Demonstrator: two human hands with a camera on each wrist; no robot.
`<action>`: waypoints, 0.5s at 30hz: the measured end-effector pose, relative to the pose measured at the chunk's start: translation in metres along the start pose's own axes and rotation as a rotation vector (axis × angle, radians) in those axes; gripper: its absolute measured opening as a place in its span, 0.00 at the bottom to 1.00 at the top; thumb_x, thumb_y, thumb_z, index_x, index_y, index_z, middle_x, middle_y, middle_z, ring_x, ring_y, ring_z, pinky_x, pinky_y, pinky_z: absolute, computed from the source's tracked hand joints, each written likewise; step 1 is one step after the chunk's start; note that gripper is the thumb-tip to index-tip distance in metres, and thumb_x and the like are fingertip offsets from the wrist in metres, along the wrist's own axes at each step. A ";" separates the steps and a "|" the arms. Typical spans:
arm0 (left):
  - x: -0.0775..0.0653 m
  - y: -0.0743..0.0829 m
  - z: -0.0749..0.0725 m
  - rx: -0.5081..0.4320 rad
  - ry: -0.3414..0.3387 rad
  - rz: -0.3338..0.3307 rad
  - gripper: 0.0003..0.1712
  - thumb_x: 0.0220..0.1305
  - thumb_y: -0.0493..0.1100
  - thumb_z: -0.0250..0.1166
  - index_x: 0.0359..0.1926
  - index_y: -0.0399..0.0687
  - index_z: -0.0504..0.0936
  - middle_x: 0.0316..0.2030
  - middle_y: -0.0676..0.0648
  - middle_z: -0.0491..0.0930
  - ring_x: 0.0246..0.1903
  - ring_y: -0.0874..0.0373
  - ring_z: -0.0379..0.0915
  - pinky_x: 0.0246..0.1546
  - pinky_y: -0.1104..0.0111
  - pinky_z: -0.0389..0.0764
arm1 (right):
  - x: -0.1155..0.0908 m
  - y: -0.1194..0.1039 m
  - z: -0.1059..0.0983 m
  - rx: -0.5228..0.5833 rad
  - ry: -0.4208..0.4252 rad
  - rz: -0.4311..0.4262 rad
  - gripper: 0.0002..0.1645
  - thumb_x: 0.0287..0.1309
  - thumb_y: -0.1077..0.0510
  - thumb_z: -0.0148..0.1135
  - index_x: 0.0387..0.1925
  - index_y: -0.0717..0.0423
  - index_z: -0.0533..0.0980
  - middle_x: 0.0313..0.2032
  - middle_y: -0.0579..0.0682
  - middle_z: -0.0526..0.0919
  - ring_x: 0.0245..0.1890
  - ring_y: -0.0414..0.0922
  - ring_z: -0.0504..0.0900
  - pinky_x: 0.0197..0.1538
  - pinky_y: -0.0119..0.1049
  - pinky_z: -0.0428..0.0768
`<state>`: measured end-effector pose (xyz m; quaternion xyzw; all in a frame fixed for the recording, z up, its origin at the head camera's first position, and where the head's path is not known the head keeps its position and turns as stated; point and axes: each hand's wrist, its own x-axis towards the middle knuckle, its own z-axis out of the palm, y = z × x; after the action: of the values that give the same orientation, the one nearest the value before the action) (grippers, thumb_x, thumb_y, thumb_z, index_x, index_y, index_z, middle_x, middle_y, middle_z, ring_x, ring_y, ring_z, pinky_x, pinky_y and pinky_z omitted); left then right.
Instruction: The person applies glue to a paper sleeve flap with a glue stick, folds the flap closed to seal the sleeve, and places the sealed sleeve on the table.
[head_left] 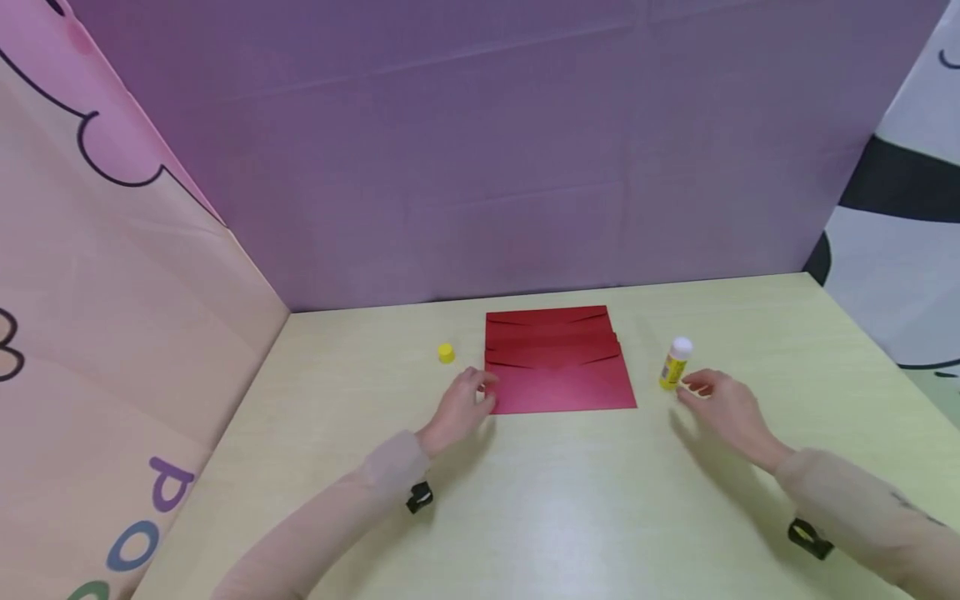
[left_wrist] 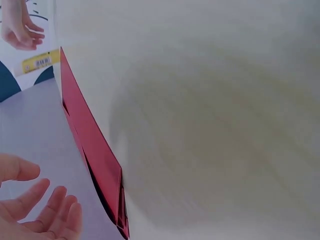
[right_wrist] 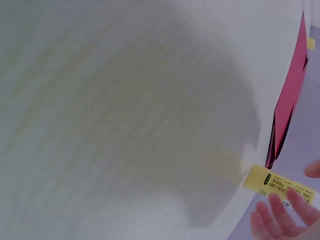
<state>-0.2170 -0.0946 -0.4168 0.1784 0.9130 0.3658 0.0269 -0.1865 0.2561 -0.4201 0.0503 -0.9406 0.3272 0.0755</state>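
Red paper envelopes [head_left: 558,387] lie overlapped in the middle of the table, their flap edges towards the back. At their front left corner is my left hand [head_left: 459,410], fingers loosely bent; in the left wrist view its fingers [left_wrist: 47,205] are spread apart with nothing between them. A yellow glue stick [head_left: 673,368] with a white upper end stands upright to the right of the envelopes. Close beside its base is my right hand [head_left: 726,412], thumb and fingers parted. In the right wrist view the fingertips overlap the glue stick [right_wrist: 267,181].
A small yellow cap [head_left: 446,353] sits on the table left of the envelopes. Behind the pale table [head_left: 555,500] rises a purple backdrop [head_left: 480,167]. Printed panels flank it on the left [head_left: 112,333] and right [head_left: 892,275].
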 end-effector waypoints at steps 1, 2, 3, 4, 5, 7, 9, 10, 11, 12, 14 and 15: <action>-0.002 0.000 0.000 -0.001 -0.011 0.000 0.16 0.59 0.34 0.55 0.49 0.34 0.73 0.41 0.41 0.72 0.41 0.50 0.68 0.40 0.65 0.74 | 0.001 0.001 -0.001 -0.012 0.000 0.012 0.19 0.54 0.59 0.56 0.39 0.75 0.71 0.32 0.67 0.77 0.31 0.57 0.76 0.31 0.45 0.75; -0.003 0.001 0.001 0.001 -0.020 -0.001 0.16 0.59 0.34 0.55 0.49 0.34 0.73 0.41 0.42 0.72 0.40 0.51 0.68 0.40 0.66 0.74 | 0.002 0.001 -0.002 -0.023 0.003 0.021 0.20 0.54 0.58 0.56 0.40 0.76 0.71 0.32 0.68 0.77 0.30 0.57 0.76 0.31 0.45 0.75; -0.004 0.001 0.001 0.004 -0.029 0.005 0.16 0.59 0.34 0.55 0.49 0.35 0.73 0.41 0.42 0.72 0.40 0.52 0.68 0.40 0.67 0.74 | 0.003 0.001 -0.002 -0.027 0.005 0.029 0.22 0.54 0.58 0.56 0.40 0.76 0.70 0.33 0.68 0.77 0.30 0.57 0.76 0.30 0.45 0.75; -0.006 0.001 0.001 0.002 -0.037 0.010 0.16 0.59 0.34 0.55 0.49 0.35 0.73 0.41 0.42 0.72 0.40 0.52 0.68 0.39 0.67 0.74 | 0.004 0.002 -0.002 -0.027 0.004 0.035 0.23 0.54 0.57 0.57 0.41 0.76 0.69 0.33 0.69 0.76 0.31 0.58 0.76 0.30 0.45 0.74; -0.007 0.001 0.001 0.002 -0.045 0.017 0.16 0.59 0.34 0.55 0.49 0.34 0.73 0.41 0.43 0.72 0.40 0.53 0.68 0.39 0.68 0.74 | 0.005 0.002 -0.002 -0.027 0.008 0.038 0.24 0.54 0.57 0.57 0.42 0.77 0.68 0.34 0.70 0.76 0.31 0.59 0.76 0.31 0.46 0.75; -0.010 0.002 0.002 -0.009 -0.059 0.027 0.16 0.59 0.34 0.55 0.49 0.34 0.73 0.41 0.42 0.72 0.39 0.53 0.68 0.38 0.68 0.74 | 0.008 0.003 -0.002 -0.007 0.007 0.047 0.26 0.54 0.56 0.57 0.45 0.77 0.66 0.36 0.72 0.75 0.33 0.60 0.75 0.32 0.48 0.75; -0.013 0.002 0.002 -0.023 -0.073 0.035 0.16 0.60 0.34 0.55 0.50 0.34 0.72 0.40 0.42 0.72 0.38 0.54 0.68 0.38 0.69 0.74 | 0.011 0.004 -0.001 0.029 0.004 0.058 0.28 0.54 0.56 0.56 0.48 0.78 0.64 0.38 0.73 0.73 0.36 0.63 0.74 0.35 0.50 0.74; -0.014 0.003 0.002 -0.026 -0.079 0.040 0.16 0.59 0.34 0.55 0.49 0.33 0.72 0.40 0.42 0.72 0.38 0.54 0.67 0.37 0.69 0.74 | 0.012 0.005 0.000 0.051 0.003 0.062 0.29 0.54 0.57 0.56 0.49 0.78 0.63 0.39 0.74 0.72 0.37 0.64 0.74 0.37 0.51 0.74; -0.015 0.004 0.002 -0.029 -0.083 0.043 0.16 0.59 0.34 0.55 0.49 0.34 0.72 0.39 0.43 0.72 0.37 0.54 0.67 0.37 0.69 0.74 | 0.014 0.005 0.001 0.073 0.005 0.065 0.29 0.55 0.57 0.55 0.50 0.78 0.62 0.41 0.74 0.72 0.39 0.65 0.73 0.38 0.52 0.74; -0.016 0.004 0.002 -0.033 -0.086 0.046 0.16 0.59 0.34 0.55 0.49 0.34 0.73 0.39 0.43 0.72 0.37 0.54 0.67 0.37 0.70 0.74 | 0.015 0.005 0.001 0.101 -0.001 0.070 0.30 0.55 0.57 0.55 0.51 0.79 0.61 0.42 0.75 0.71 0.41 0.66 0.73 0.40 0.53 0.74; -0.018 0.005 0.003 -0.036 -0.093 0.051 0.15 0.59 0.34 0.55 0.48 0.34 0.73 0.39 0.43 0.73 0.37 0.54 0.67 0.37 0.70 0.74 | 0.017 0.006 0.003 0.153 -0.006 0.078 0.31 0.56 0.58 0.54 0.52 0.80 0.59 0.45 0.76 0.69 0.44 0.67 0.71 0.43 0.54 0.73; -0.019 0.006 0.003 -0.037 -0.097 0.051 0.15 0.59 0.34 0.55 0.48 0.34 0.73 0.39 0.43 0.73 0.37 0.54 0.67 0.37 0.69 0.74 | 0.018 0.006 0.003 0.178 -0.010 0.083 0.31 0.56 0.58 0.54 0.53 0.80 0.58 0.46 0.76 0.68 0.45 0.67 0.70 0.45 0.54 0.72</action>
<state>-0.1971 -0.0953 -0.4167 0.2186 0.8990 0.3739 0.0652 -0.2053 0.2578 -0.4232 0.0196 -0.9094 0.4122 0.0523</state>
